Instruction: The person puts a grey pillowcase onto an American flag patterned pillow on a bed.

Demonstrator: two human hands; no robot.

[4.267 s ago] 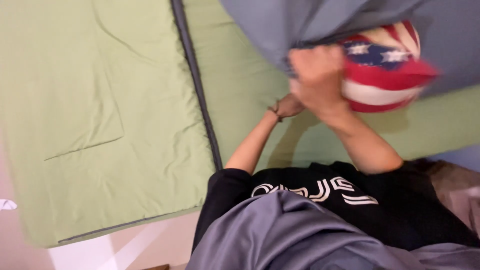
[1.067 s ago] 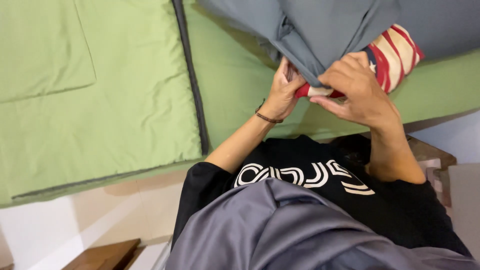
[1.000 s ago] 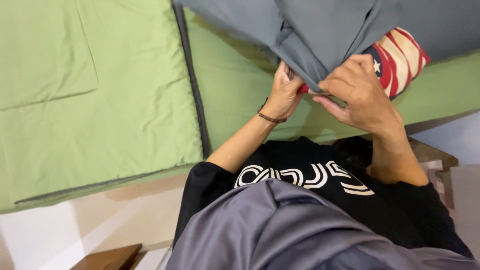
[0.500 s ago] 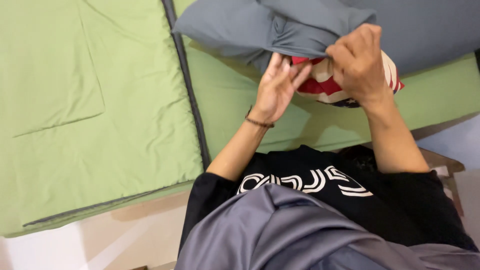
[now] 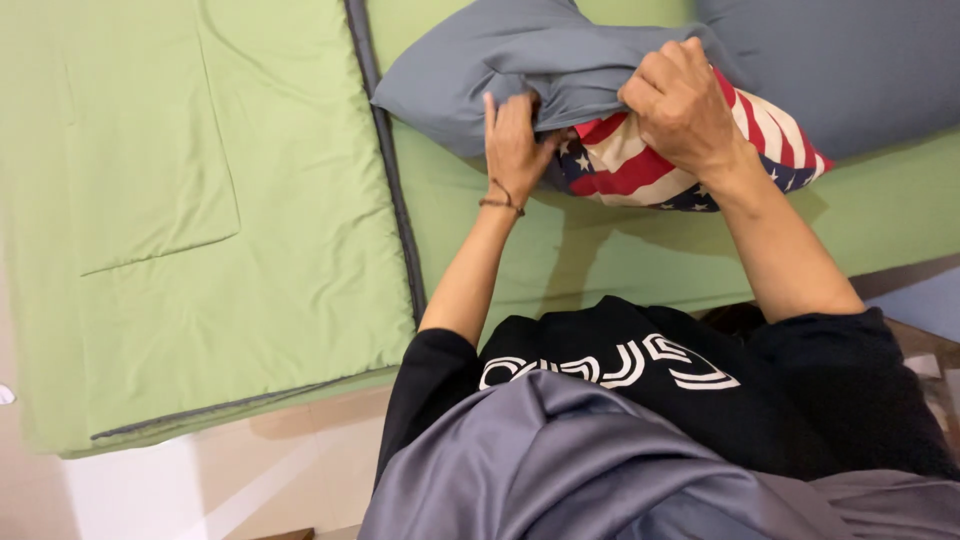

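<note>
We are holding grey pillowcase (image 5: 520,60) over striped, star-patterned pillow (image 5: 680,160), both lying on green mattress (image 5: 650,250) near dark seam (image 5: 390,180). Left hand (image 5: 515,150) grip pinching case hem at open edge. Right hand (image 5: 685,105) grip clenching bunched fabric on top of pillow. Roughly half of pillow showing outside case. Risk, as we are judging it: bunched fabric snagging on pillow corner, hem slipping out of left pinch, case twisting off-axis. Second green mattress (image 5: 200,200) lying alongside.
</note>
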